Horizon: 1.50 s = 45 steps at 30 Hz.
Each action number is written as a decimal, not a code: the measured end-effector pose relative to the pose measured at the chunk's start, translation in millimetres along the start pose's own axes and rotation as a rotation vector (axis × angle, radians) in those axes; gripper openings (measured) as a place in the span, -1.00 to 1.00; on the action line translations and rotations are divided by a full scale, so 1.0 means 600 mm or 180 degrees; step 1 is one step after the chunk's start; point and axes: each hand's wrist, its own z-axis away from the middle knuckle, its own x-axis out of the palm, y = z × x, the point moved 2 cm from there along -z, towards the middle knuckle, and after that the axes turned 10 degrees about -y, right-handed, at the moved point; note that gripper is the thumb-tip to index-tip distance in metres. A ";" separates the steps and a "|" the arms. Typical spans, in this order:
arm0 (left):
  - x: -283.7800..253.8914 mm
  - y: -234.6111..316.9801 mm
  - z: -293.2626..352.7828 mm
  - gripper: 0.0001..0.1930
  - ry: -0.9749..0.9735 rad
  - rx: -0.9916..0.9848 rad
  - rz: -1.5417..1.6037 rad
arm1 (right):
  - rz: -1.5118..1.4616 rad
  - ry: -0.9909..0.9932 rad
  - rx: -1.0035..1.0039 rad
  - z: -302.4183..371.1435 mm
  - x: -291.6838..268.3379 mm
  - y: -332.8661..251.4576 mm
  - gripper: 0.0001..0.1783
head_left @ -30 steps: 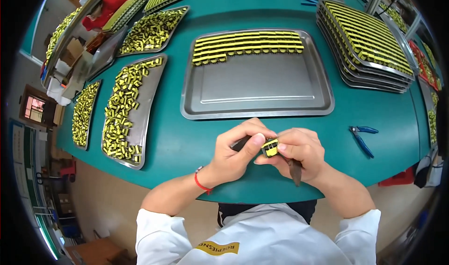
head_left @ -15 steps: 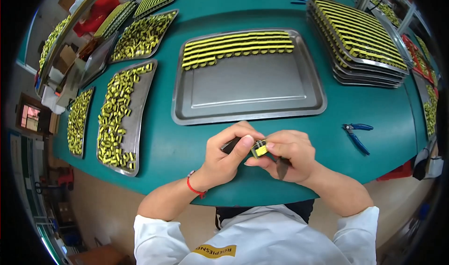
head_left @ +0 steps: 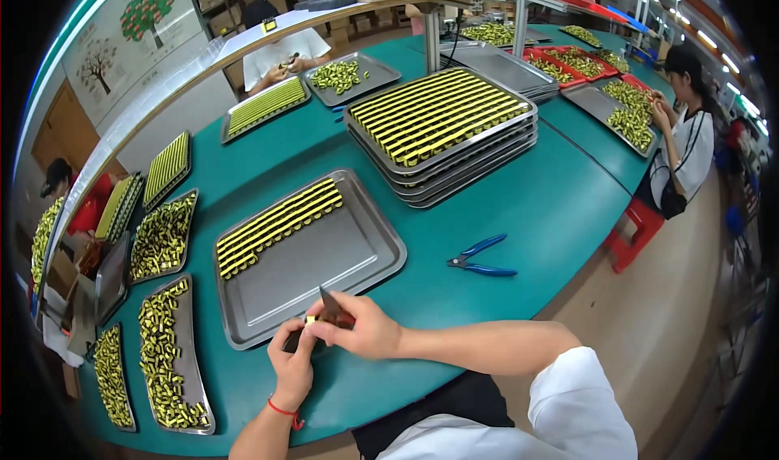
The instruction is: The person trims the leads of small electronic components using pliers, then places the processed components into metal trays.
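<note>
My left hand (head_left: 294,364), closed, pinches a small yellow-and-black component (head_left: 310,320) by the near edge of a metal tray (head_left: 316,277). Part of a dark object (head_left: 290,342) shows between its fingers. The right hand (head_left: 369,328) is also closed, with its fingertips at the same component. From its grip a dark, flat, pointed tool (head_left: 329,302) sticks up; most of the tool is hidden. Several rows of yellow-and-black components (head_left: 280,226) fill the far part of the tray.
Blue-handled cutters (head_left: 483,264) lie to the right. A stack of filled trays (head_left: 442,123) stands beyond. Loose components fill trays at left (head_left: 166,363). One co-worker (head_left: 686,135) sits at far right beside a red stool (head_left: 633,233); another's hands (head_left: 292,64) work across the table.
The view has swung right and up, bringing in co-workers and more of the room. My hands remain together around the component. The pointed tool in my right hand now points upward instead of down.
</note>
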 end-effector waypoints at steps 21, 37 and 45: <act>0.011 0.001 -0.017 -0.61 -0.0321 0.0244 -0.0399 | 0.2171 -0.0131 0.0131 -0.189 -0.023 0.008 -0.63; 0.017 0.009 -0.022 -0.70 -0.0428 0.0818 -0.0796 | 0.4473 -0.0852 0.1083 -0.334 0.002 0.117 -0.77; 0.012 0.012 -0.027 -0.68 -0.0535 0.0734 -0.0787 | 0.4380 -0.0701 0.1027 -0.343 -0.014 0.134 -0.72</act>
